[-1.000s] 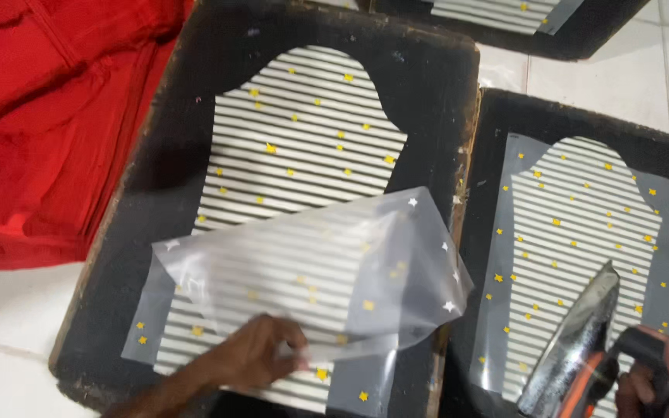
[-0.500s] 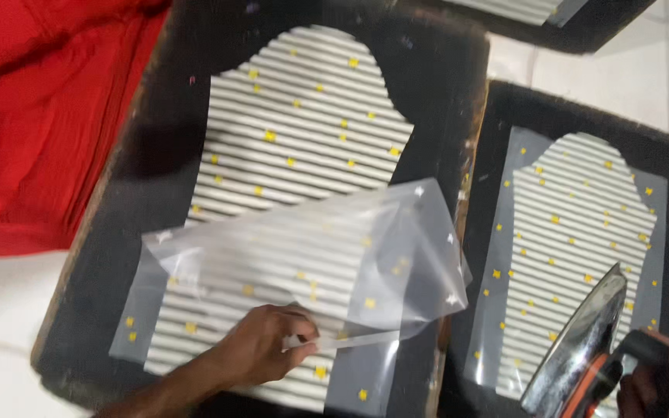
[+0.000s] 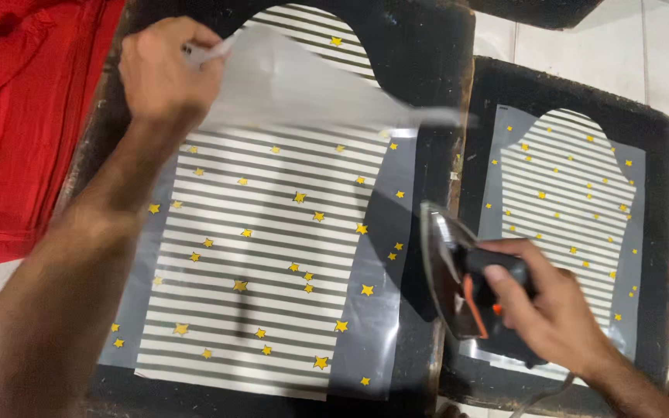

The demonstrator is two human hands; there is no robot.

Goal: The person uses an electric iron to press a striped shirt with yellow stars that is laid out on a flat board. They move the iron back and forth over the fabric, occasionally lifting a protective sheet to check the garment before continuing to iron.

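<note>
My left hand [image 3: 160, 73] pinches a clear plastic film [image 3: 303, 85] and holds it lifted over the top of a striped transfer sheet with yellow stars [image 3: 265, 255]. That sheet lies on a black pad [image 3: 420, 70]. My right hand [image 3: 551, 310] grips the black handle of an electric iron [image 3: 454, 271], tilted up on its side between the two pads. A second striped, starred sheet [image 3: 567, 193] lies on the right black pad [image 3: 660, 131].
Red cloth [image 3: 17, 116] is heaped at the left edge beside the first pad. White floor tiles [image 3: 660, 46] show at the upper right. A gap of tile separates the two pads.
My left hand has moved from the sheet's lower part up to its top, peeling the clear film upward. The iron has swung left toward the gap between the pads.
</note>
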